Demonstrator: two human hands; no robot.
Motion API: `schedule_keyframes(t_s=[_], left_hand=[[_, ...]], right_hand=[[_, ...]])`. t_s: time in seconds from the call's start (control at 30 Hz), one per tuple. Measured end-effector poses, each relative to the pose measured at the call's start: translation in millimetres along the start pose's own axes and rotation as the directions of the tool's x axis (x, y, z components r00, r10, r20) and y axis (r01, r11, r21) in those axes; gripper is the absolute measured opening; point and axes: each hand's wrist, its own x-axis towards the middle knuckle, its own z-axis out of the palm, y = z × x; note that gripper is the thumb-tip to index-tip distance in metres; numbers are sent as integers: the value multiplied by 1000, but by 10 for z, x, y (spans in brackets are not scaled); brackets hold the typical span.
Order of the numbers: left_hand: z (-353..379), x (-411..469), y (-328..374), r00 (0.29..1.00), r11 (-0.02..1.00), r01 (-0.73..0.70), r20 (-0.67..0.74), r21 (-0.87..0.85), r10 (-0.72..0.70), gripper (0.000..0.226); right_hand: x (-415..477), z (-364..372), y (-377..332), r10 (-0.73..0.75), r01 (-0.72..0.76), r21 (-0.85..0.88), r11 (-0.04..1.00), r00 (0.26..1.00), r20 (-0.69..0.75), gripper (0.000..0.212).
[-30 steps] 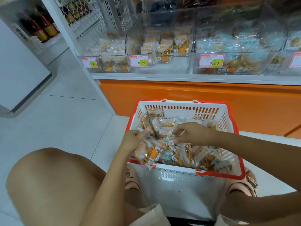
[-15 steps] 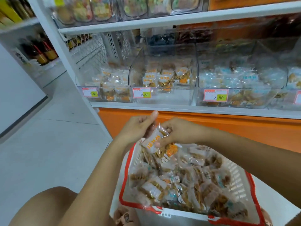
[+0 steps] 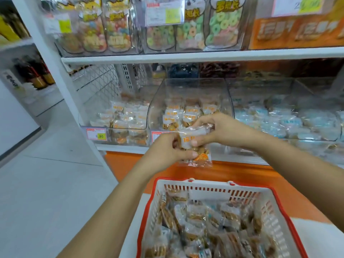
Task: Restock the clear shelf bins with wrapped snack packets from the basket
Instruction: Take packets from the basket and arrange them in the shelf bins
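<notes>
Both hands hold a small stack of clear wrapped snack packets (image 3: 195, 146) with orange print, raised in front of the middle clear shelf bin (image 3: 191, 90). My left hand (image 3: 167, 149) grips the stack from the left and below. My right hand (image 3: 217, 130) pinches it from the top right. That bin holds several orange-labelled packets at its back. The white basket with a red rim (image 3: 204, 189) sits below on the floor, full of mixed wrapped packets.
A left bin (image 3: 111, 101) holds similar orange packets, a right bin (image 3: 290, 116) blue-labelled ones. Price tags (image 3: 96, 134) hang on the bin fronts. The upper shelf (image 3: 186, 54) carries candy jars. An orange base panel runs below; white floor lies left.
Both hands lifted packets out of the basket and rose toward the middle bin. My view tilted upward, so the basket dropped low in frame.
</notes>
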Motion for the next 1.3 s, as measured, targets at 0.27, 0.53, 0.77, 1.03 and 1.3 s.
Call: schedule_keyframes(t_s=[0.27,0.53,0.77,1.03,1.3], left_hand=[[-3,463,-81,946,987,-73,-304,142,113,41],[63,582,-350,954,818,-43,-220,573,205,36],[43,592,-349,957,795,-57,-195,604,216,40],[10,593,-353,963,809,-86,-159,582,217,43],[-148,79,-502,921,875,-219,-206,432,332,29]], right_hand=[[660,-696,145,128,-168,-172,971,966,-225,30],[1347,-712,377,404,-496,-637,590,865,-299,24],[1643,-626,502,675,-488,-725,486,736,-43,42],[1570,-486,702,442,-365,-822,438,883,-157,44],[986,-210,233,-10,-326,-845,424,931,-364,17]])
